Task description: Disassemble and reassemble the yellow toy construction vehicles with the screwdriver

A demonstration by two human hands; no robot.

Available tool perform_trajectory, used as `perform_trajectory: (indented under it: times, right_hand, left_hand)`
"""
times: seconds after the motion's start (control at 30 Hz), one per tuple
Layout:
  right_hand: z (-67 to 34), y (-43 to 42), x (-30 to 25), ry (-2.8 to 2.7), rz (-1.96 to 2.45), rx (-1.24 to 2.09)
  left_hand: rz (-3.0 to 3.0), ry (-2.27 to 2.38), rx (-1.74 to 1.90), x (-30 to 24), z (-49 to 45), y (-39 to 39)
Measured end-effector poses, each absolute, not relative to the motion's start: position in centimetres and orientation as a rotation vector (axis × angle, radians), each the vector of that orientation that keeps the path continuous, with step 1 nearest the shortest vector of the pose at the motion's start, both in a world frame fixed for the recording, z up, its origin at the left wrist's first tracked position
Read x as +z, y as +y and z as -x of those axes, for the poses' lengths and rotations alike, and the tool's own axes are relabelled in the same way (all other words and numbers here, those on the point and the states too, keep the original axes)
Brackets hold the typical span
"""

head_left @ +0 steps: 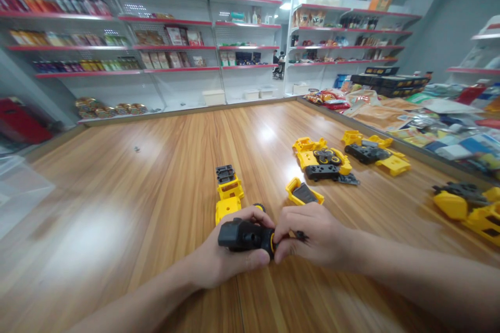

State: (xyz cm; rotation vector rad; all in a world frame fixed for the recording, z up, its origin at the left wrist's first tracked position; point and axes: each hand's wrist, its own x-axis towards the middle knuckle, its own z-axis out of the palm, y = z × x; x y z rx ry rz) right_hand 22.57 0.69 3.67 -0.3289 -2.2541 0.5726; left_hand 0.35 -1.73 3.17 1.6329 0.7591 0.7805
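Note:
My left hand (pixel 219 260) is wrapped round a black toy vehicle chassis (pixel 244 235), held just above the table. At the chassis's right end sits a black wheel with a yellow rim (pixel 272 243), pinched by the fingers of my right hand (pixel 308 231). A small dark part (pixel 300 236) shows at the right hand's fingers; its kind is unclear. Just beyond the left hand lie a yellow toy cab (pixel 227 209) and a yellow and grey piece (pixel 229 187). Another wheel (pixel 259 208) is partly hidden behind the left hand. A yellow dump bed with grey inside (pixel 303 192) lies beyond the right hand.
Piles of yellow and black toy parts (pixel 322 158) lie to the right, with more parts (pixel 375 153) behind and others (pixel 469 208) at the right edge. A clear plastic bin (pixel 23 192) stands left. Packaged goods (pixel 378 109) fill the area past the table's right rim; stocked shelves line the back.

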Motion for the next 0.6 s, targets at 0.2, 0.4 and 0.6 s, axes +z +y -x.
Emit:
perform_trajectory:
  times: [0.2, 0.4, 0.6]
  right_hand:
    - [-22.4, 0.7, 3.2, -2.227, 0.431, 0.551]
    - [-22.9, 0.8, 3.6, -2.260, 0.643, 0.558]
    - [-23.8, 0.0, 6.5, -2.438, 0.637, 0.609]
  left_hand:
    - [-1.640, 0.766, 0.736, 3.3, -0.3, -1.8]
    - [-1.528, 0.742, 0.764, 2.7, -0.3, -1.9]
    - [-1.235, 0.712, 0.816, 1.3, -0.1, -1.8]
